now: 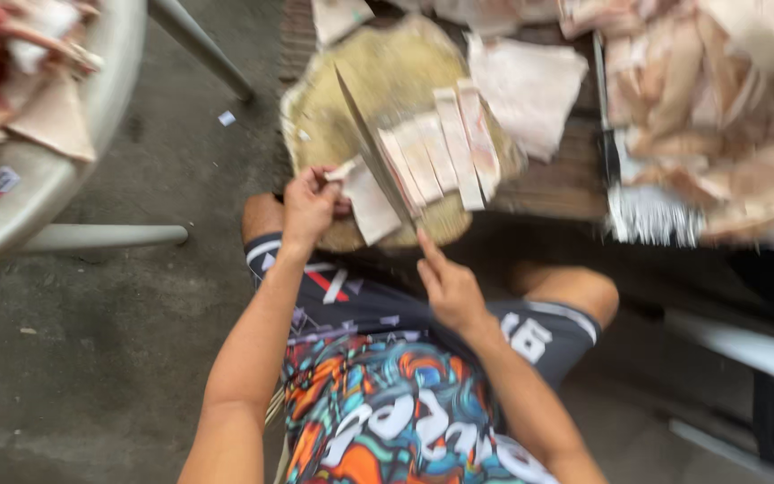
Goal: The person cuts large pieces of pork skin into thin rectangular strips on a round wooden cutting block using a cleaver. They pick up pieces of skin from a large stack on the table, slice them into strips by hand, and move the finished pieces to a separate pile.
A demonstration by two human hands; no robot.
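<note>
Pale meat slab (371, 208) under left hand (308, 208); right hand (450, 289) holds knife (374, 157).

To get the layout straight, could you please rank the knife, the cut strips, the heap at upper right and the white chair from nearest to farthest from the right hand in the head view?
1. Knife: held in the right hand, blade across the board.
2. Cut strips: on the board, just above the hand.
3. Heap: upper right, on the table.
4. White chair: far left.
</note>
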